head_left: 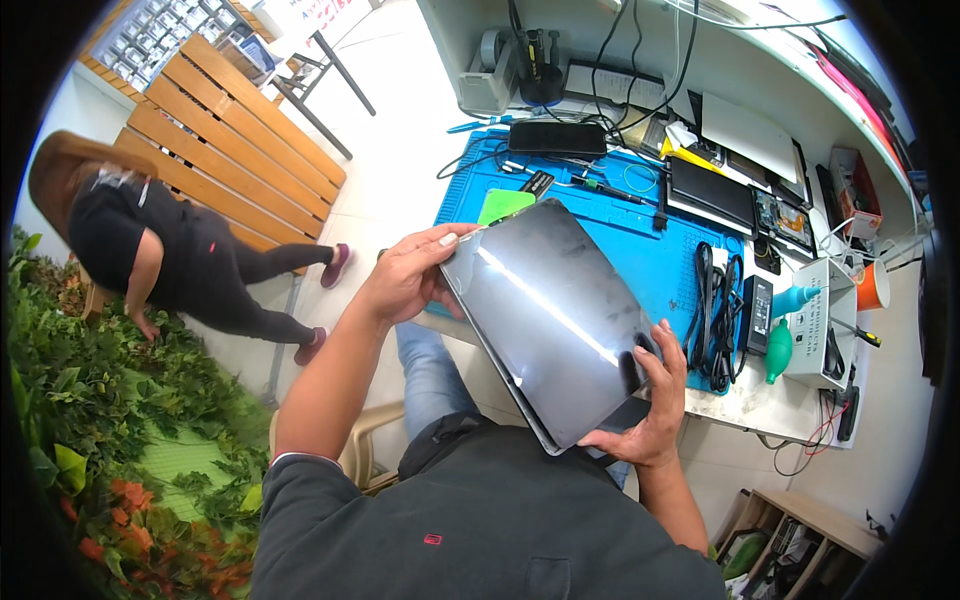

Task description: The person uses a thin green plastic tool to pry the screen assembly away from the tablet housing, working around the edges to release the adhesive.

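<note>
A closed dark, glossy laptop point(545, 320) is held tilted over the front edge of the blue work mat point(460, 195). My left hand point(408, 268) grips its upper left corner, with the thumb along the edge. My right hand point(648, 405) grips the lower right side, fingers bent at the rim. A thin gap shows along the laptop's lower left edge. Just beyond it on the mat lies a flat green piece point(505, 203).
The cluttered bench holds a black device point(555, 140), stacked panels point(710, 190), coiled cables point(720, 355), a power adapter point(755, 315), a green air blower point(778, 350) and an orange cup point(872, 285). A person point(190, 260) is at the left beside a slatted bench point(230, 130) and greenery.
</note>
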Tool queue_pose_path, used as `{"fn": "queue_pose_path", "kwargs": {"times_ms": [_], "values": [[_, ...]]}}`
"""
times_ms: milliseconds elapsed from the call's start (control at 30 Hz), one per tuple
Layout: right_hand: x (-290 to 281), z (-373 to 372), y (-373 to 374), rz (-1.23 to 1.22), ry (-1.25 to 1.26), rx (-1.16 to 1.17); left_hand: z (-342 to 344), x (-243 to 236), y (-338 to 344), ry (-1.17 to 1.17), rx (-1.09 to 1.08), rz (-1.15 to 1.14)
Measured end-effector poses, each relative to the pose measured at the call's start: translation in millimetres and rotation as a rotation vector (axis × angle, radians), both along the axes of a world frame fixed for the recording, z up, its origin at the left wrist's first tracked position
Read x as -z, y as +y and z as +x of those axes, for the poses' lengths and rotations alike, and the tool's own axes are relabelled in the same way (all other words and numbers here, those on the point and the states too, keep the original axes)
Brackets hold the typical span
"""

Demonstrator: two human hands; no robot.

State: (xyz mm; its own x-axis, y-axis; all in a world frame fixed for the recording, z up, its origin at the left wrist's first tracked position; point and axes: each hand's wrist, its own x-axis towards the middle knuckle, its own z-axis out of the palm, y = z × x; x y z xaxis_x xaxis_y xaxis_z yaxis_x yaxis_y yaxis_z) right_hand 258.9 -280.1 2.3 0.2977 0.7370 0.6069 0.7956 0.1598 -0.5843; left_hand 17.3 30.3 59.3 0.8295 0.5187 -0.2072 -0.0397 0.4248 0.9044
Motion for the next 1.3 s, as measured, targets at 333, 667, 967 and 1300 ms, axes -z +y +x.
{"fn": "queue_pose_path", "kwargs": {"times_ms": [333, 667, 967, 1300], "values": [[-19, -4, 1, -0.079, -0.067, 0.027, 8, 10, 23, 0.012, 0.150, -0.062], [-21, -19, -4, -0.144, -0.084, 0.048, 4, 28, 46, 0.017, 0.314, -0.145], [-27, -25, -6, -0.187, -0.121, 0.103, 10, 17, 38, 0.160, 0.271, -0.041], [-7, -23, -6, -0.130, -0.173, 0.105, 23, -10, 22, 0.520, 0.151, 0.447]]}}
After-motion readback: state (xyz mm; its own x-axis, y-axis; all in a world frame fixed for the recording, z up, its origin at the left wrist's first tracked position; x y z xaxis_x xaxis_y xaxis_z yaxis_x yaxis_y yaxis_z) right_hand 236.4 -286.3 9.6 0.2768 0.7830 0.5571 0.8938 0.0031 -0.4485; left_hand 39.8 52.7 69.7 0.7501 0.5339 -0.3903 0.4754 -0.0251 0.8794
